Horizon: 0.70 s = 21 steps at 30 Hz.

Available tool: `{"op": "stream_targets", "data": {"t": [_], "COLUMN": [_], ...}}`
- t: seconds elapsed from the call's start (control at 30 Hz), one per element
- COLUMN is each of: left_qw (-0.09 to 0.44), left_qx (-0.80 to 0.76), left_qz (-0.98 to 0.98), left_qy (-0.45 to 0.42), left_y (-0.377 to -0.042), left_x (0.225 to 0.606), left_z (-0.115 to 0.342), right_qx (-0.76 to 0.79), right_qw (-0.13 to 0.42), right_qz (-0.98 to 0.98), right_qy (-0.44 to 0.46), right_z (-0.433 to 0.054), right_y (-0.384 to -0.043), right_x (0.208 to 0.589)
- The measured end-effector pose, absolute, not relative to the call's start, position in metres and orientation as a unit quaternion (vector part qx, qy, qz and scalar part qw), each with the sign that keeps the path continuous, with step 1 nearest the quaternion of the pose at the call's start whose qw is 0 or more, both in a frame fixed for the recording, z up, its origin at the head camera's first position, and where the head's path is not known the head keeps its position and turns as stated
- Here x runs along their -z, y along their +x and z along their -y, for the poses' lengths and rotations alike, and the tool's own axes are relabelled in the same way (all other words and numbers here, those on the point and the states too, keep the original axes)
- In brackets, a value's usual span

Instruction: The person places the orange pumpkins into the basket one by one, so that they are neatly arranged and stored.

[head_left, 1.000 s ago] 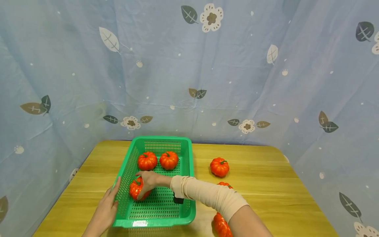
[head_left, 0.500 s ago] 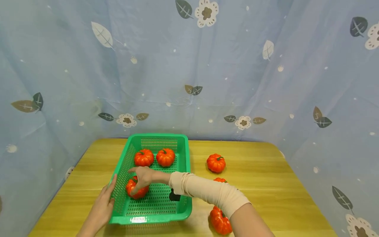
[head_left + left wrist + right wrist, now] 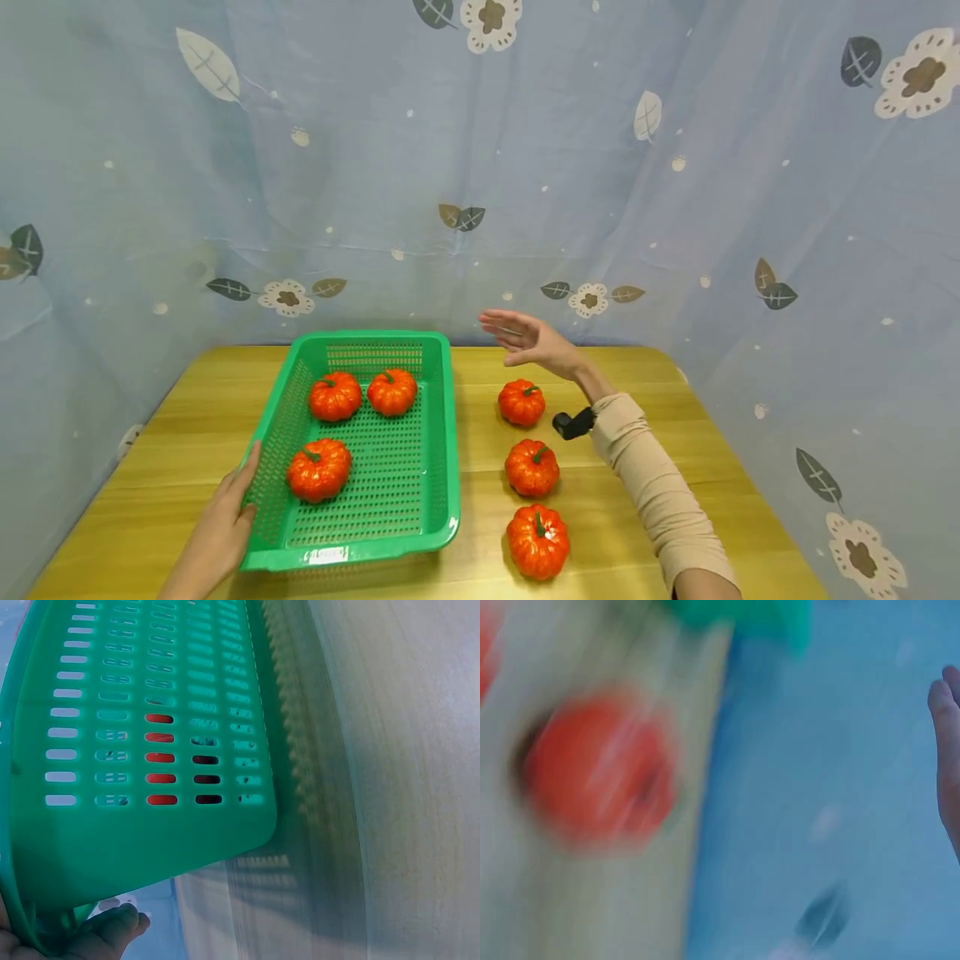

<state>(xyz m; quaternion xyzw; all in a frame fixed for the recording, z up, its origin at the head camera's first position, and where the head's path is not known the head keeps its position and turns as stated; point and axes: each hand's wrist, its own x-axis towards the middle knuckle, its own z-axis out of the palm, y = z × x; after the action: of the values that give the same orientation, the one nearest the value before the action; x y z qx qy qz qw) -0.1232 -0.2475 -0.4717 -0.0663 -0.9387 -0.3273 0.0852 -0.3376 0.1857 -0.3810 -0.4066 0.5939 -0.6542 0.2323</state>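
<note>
My left hand grips the left rim of a green plastic basket; in the left wrist view its thumb shows by the rim at the basket's corner. Three small orange-red pumpkins with green stems lie inside: a back left one, a back right one and a front left one. My right hand is raised, holding nothing, fingers extended, above the far pumpkin of a column on the table. Below that come a middle pumpkin and a near pumpkin.
The wooden table ends at the back against a blue curtain with leaf and flower prints. The basket stands left of the pumpkin column. A small black camera sits on the right wrist, next to a beige sleeve.
My right hand has let go of the front left pumpkin, left the basket and risen to the right. My left hand stays at the rim. The head view has shifted right.
</note>
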Motion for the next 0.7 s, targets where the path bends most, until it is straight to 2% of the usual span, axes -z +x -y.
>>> {"op": "stream_targets", "data": {"t": [0.13,0.27,0.47,0.7], "left_qw": [0.093,0.118,0.111,0.08], "left_qx": [0.325,0.325,0.312,0.309], "left_qz": [0.938,0.936,0.942,0.946], "left_qy": [-0.068,-0.069,-0.06,-0.052], "left_y": [-0.124,-0.122,-0.122,-0.125], "left_x": [0.473,0.474,0.472,0.473], "left_z": [0.249,0.25,0.251,0.247], "right_qx": [0.636,0.622,0.642,0.643], "right_qw": [0.233,0.234,0.233,0.256], "right_qz": [-0.653,-0.695,-0.687,-0.68], "right_qy": [-0.339,-0.273,-0.247,-0.242], "right_z": [-0.255,-0.292,-0.304,-0.297], "right_y": [-0.348,-0.348,-0.352,-0.359], "right_x": [0.418,0.454,0.497,0.518]}}
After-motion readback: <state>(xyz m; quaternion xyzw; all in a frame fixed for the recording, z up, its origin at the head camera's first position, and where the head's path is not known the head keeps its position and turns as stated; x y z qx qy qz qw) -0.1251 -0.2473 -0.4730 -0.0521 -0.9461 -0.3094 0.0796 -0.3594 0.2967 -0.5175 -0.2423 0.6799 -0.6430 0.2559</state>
